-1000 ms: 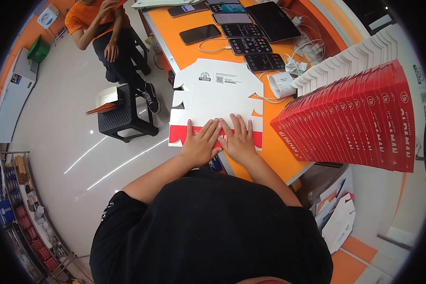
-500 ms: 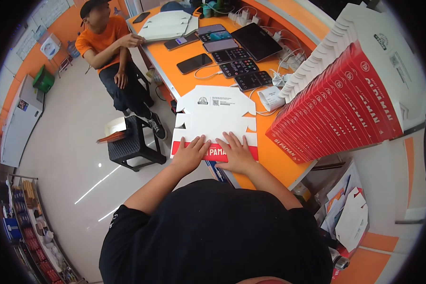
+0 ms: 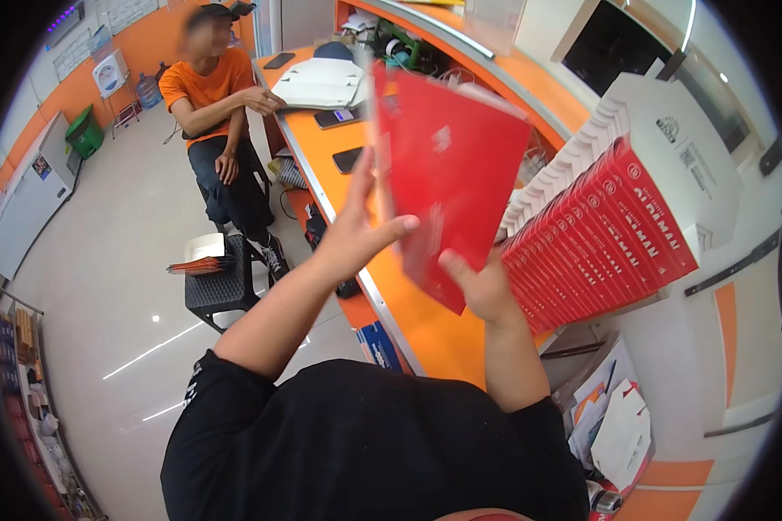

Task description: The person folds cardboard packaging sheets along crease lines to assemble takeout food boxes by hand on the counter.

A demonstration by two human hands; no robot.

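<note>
A red cardboard box (image 3: 460, 174), partly folded and blurred by motion, is held up tilted above the orange table (image 3: 460, 343). My right hand (image 3: 487, 291) grips its lower right edge, thumb on the red face and the other fingers hidden behind. At the box's left edge is my left hand (image 3: 352, 230), open, with its fingers pointing up and its thumb stretched toward the red side; contact there is unclear. To the right stands a tall stack of nested red and white cardboard boxes (image 3: 599, 226).
Across the table's far left end lie flat white cardboard sheets (image 3: 321, 84) under a seated person's hand (image 3: 261, 100). Phones (image 3: 337, 117) rest nearby, partly hidden by the raised box. A black stool (image 3: 222, 282) with a small open box (image 3: 207, 247) stands on the floor at left.
The white-and-red cardboard sheet lay flat under both hands; now it is lifted and turned, showing red faces. My right hand has taken hold of it, and the view has shifted slightly.
</note>
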